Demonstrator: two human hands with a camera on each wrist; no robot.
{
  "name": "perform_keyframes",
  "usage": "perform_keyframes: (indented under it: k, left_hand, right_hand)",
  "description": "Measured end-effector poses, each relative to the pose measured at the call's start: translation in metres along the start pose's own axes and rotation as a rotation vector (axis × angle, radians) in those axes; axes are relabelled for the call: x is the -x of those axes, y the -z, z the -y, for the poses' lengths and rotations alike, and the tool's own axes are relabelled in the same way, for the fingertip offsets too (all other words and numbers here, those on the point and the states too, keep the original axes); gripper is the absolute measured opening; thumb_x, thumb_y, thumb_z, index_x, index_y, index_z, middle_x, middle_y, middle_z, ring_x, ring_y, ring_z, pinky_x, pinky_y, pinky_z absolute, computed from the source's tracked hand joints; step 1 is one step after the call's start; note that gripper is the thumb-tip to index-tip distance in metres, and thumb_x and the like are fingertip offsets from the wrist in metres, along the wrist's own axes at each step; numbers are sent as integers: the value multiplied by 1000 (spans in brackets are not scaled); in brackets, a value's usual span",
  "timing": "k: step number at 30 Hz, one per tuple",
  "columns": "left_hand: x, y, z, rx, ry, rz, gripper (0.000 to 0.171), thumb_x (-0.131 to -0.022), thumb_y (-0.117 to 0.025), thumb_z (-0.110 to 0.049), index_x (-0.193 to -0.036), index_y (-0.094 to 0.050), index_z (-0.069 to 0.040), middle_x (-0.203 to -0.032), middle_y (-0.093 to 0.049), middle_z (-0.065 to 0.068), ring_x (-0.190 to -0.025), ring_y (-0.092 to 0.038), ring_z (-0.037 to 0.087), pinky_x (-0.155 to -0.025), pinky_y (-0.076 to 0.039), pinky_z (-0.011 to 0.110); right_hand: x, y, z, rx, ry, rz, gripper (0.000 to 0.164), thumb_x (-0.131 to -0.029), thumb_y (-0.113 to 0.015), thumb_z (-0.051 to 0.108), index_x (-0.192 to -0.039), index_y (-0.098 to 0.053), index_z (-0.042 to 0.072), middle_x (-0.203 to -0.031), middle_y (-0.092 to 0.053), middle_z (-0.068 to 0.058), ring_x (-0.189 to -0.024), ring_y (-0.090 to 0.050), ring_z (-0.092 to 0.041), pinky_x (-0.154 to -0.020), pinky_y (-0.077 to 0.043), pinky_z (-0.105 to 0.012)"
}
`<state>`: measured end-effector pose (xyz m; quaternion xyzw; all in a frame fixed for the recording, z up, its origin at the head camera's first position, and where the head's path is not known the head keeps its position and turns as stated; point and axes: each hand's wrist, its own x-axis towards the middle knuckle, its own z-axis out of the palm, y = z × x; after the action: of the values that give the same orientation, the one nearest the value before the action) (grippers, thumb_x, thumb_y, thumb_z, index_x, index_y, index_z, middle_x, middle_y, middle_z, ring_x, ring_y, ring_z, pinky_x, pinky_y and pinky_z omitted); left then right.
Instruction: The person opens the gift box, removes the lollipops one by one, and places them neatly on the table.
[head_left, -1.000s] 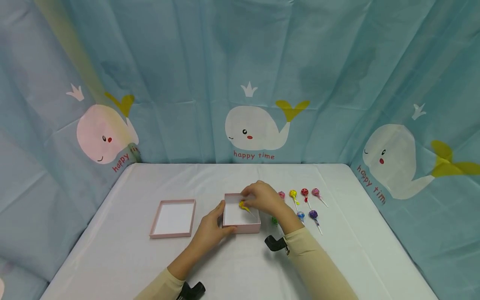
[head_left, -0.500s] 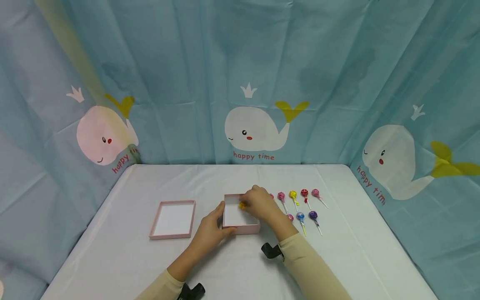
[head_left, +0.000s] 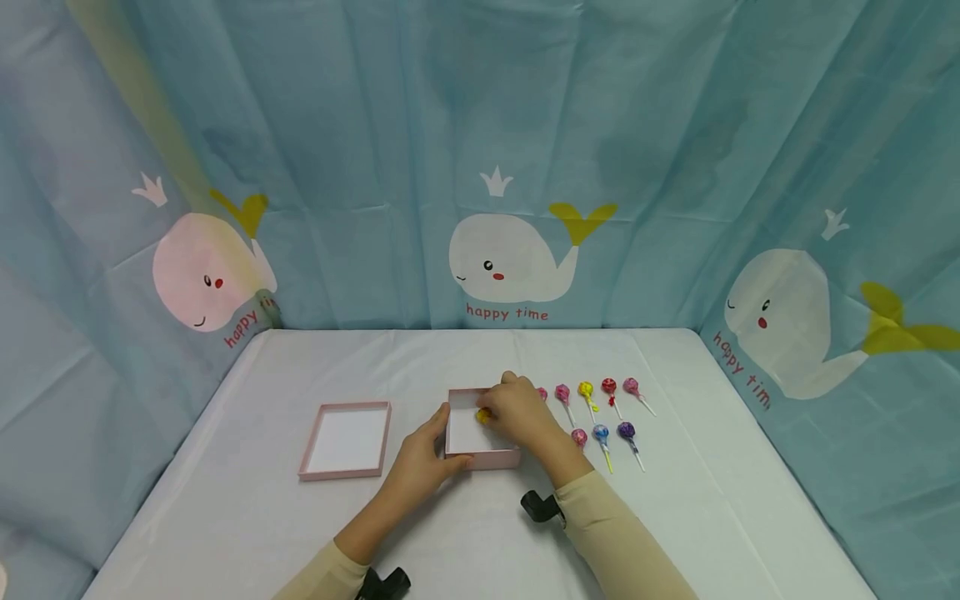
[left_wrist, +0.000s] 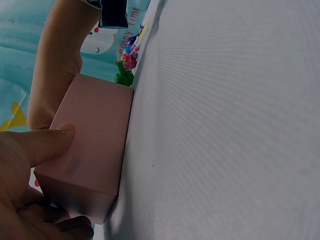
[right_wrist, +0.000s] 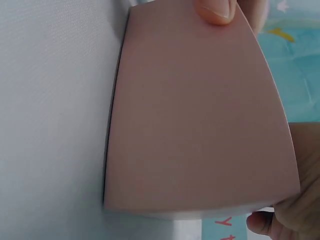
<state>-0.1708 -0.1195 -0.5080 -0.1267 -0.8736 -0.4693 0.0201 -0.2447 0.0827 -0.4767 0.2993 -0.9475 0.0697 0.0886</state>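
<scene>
A square pink box (head_left: pixel 495 459) with a white inside stands uncovered on the table. My left hand (head_left: pixel 417 458) grips its near left corner, thumb on the front wall and fingers along the left side; the left wrist view shows this thumb on the pink cardboard (left_wrist: pixel 95 135). Inside the box, my right hand (head_left: pixel 523 414) pinches a yellow lollipop (head_left: pixel 483 415) low over the floor; only its wrapped head shows, and its stick is hidden. In the right wrist view the box wall (right_wrist: pixel 200 110) covers the right fingertips.
Left of the box lies a shallow pink lid (head_left: pixel 348 440), white side up. Several wrapped lollipops lie in two rows to the right, among them a yellow one (head_left: pixel 586 389) and a purple one (head_left: pixel 626 430). A green one (left_wrist: pixel 123 75) sits close by the box.
My right hand has lowered the yellow lollipop inside the box and shifted slightly left and toward me, uncovering more lollipops behind it. The left hand stays on the box.
</scene>
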Motion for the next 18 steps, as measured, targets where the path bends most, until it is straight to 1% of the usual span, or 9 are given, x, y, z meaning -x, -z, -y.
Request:
perform_keyframes:
  k: [4, 8, 13, 18]
  left_hand:
    - [-1, 0, -1, 4, 0, -1, 98, -80, -90, -25, -156, -35, 4, -162, -35, 20, -150, -35, 33, -119, -36, 48]
    - [-1, 0, -1, -4, -4, -5, 98, -80, -90, -25, -156, -36, 4, -162, -36, 21, -150, -35, 33, -119, -37, 48]
    - [0, 0, 0, -3, -6, -4, 99, -80, -89, -28, -156, -35, 4, -162, -35, 21, -150, -35, 34, -118, -37, 50]
    - [0, 0, 0, 1, 5, 0, 99, -80, -89, -28, -156, -34, 3, -162, -34, 21, -150, -34, 33, -119, -36, 49]
  right_hand:
    - [0, 1, 3, 26, 2, -2, 17, -83, -88, 28, -98, -83, 22, -91, -78, 11, -76, -44, -13, -65, -37, -29]
    - [2, 2, 4, 3, -6, 5, 20, -81, -89, 29, -98, -83, 23, -92, -78, 12, -78, -46, -13, -66, -38, -29]
    - [3, -1, 4, -21, -8, 33, 19, -83, -88, 31, -100, -84, 25, -96, -78, 14, -83, -49, -12, -70, -38, -30]
    - [2, -4, 2, -38, -15, 42, 17, -83, -87, 31, -99, -84, 26, -95, -78, 15, -82, -48, -12, -70, -37, -30]
